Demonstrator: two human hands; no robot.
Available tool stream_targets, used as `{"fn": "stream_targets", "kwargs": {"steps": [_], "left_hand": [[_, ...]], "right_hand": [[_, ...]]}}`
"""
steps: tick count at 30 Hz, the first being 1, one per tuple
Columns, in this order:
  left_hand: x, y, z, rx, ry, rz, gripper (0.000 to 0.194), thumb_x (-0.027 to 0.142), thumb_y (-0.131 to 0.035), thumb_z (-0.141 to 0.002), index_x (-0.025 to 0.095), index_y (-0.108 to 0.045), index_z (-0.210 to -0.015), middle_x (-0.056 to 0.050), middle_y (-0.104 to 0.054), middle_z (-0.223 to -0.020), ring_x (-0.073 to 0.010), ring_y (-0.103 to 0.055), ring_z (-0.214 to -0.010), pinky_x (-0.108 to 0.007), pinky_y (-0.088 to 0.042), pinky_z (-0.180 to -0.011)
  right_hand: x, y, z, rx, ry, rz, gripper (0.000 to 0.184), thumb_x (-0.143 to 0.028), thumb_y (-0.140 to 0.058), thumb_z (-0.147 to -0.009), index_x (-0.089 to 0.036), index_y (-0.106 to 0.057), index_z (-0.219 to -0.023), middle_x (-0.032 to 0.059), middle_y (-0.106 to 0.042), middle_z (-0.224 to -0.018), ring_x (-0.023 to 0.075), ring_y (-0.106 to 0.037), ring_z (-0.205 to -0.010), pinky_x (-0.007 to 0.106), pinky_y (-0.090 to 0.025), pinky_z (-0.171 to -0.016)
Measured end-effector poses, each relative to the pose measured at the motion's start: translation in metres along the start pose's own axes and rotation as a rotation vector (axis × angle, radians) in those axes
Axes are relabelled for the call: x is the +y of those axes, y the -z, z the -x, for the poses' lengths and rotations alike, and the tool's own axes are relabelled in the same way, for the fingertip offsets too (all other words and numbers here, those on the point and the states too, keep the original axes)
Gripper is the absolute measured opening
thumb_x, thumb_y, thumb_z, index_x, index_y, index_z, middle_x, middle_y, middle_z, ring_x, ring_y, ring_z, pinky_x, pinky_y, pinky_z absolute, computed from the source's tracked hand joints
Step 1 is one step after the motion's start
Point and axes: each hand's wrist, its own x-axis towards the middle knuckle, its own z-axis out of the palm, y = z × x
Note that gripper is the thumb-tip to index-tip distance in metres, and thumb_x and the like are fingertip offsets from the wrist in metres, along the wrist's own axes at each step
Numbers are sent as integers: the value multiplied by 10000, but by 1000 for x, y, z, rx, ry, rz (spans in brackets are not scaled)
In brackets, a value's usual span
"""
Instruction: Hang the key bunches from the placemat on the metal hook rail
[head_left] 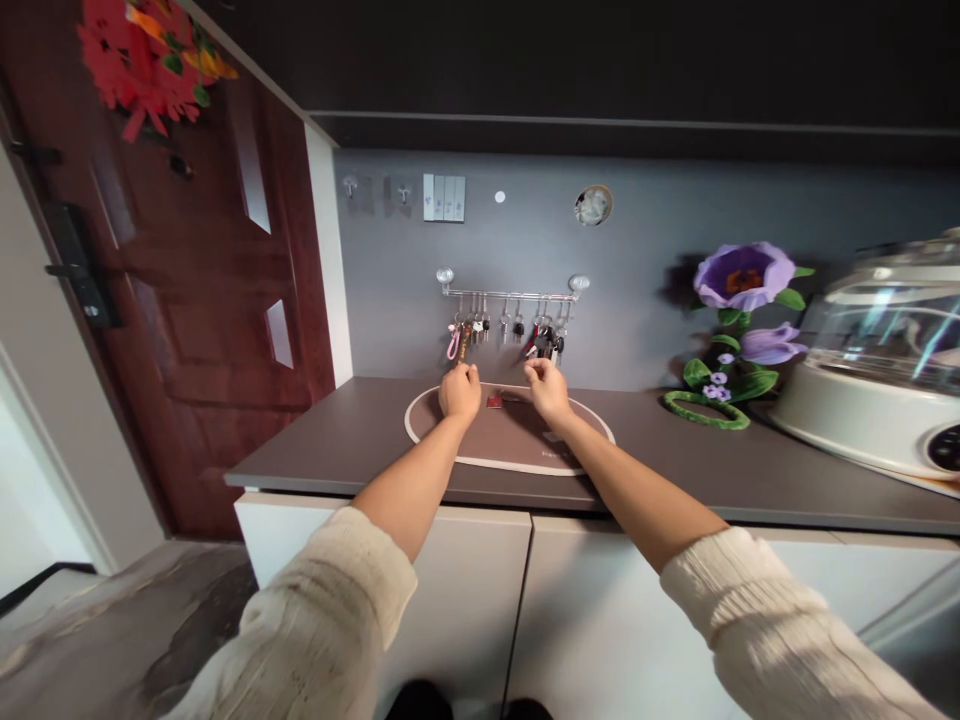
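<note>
My left hand (460, 392) is closed, thumb up, just below the left end of a hook rail (511, 295). A pink loop strap (453, 342) and a brown strap with yellow lettering (463, 348) hang right above it. The brown strap's lower end meets my fingers; I cannot tell whether they grip it. My right hand (547, 388) is pinched below the rail's right-hand bunch of keys (547, 335); anything between its fingertips is too small to make out. Between my hands, a small red item (494, 402) lies on the brown oval mat (510, 455).
Behind is a grey wall with light switches (444, 198) and a round hole (593, 205). A purple artificial flower (744, 276) and a white appliance with a clear top (862, 415) stand right on the dark counter (315, 440). A red-brown door (202, 300) is left.
</note>
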Motion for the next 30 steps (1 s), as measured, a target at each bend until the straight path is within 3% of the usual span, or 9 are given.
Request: {"fn": "stream_targets", "kwargs": {"steps": [8, 12, 16, 21, 30], "left_hand": [[-2, -3, 1, -109, -22, -4, 283, 323, -358, -847, 186, -603, -816, -86, -661, -857, -178, -583, -804, -265, -362, -667], [-3, -4, 1, -137, -4, -5, 260, 305, -375, -840, 188, -607, -853, -86, -660, -892, -173, -581, -829, -264, -381, -698], [-3, -3, -1, -156, 40, -15, 273, 301, -365, -844, 184, -610, -873, -96, -657, -902, -184, -584, -835, -274, -391, -704], [-3, -4, -1, -159, 43, -13, 279, 304, -357, -844, 184, -606, -882, -103, -657, -892, -199, -587, -833, -285, -394, -690], [-3, -7, -2, -148, 32, -5, 254, 289, -374, -843, 182, -602, -877, -99, -651, -909, -191, -579, -860, -282, -393, -708]], "right_hand": [[12, -3, 8, -255, 12, 208, 39, -153, -600, -652, -190, -613, -652, -9, -601, -619, 117, -506, -588, 252, -392, -691], [8, -6, 9, -380, 111, 243, 51, -205, -636, -651, -209, -666, -693, 6, -645, -680, 130, -535, -613, 252, -407, -682], [6, -9, 11, -537, 215, 228, 129, -204, -650, -643, -267, -695, -746, -10, -680, -804, 162, -585, -766, 270, -411, -772], [9, -12, 10, -523, 245, 209, 127, -163, -660, -625, -279, -692, -666, -14, -691, -794, 204, -613, -841, 310, -406, -823], [7, -18, 4, -582, 213, 165, 123, -128, -653, -617, -246, -680, -605, 1, -698, -769, 206, -616, -845, 285, -399, -842]]}}
